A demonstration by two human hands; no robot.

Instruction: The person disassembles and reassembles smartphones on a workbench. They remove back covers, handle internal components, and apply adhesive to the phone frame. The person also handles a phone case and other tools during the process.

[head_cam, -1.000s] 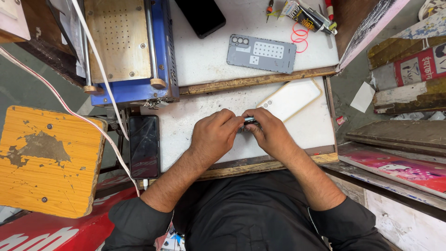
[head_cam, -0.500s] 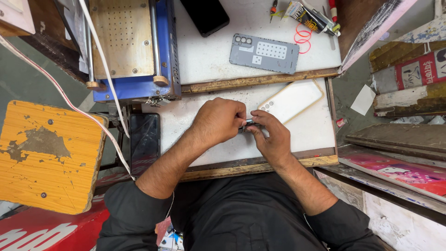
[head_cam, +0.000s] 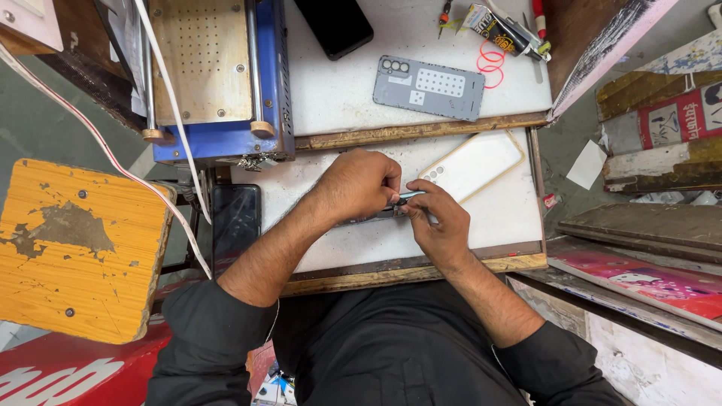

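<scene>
Phone mostly hidden under both hands, left hand & right hand gripping it, edge barely visible.

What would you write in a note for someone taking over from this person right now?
Left hand: closed over a thin dark phone part, pressing it to the white bench top.
Right hand: fingertips pinch the part's end, where a small bluish piece shows; what it is cannot be told.
Nearby: white back cover beside the hands, grey back cover and black phone on the upper shelf, dark phone at the bench's left edge.
Done: covers lie apart from the part in hand.
Left: the part is still held by both hands.
</scene>
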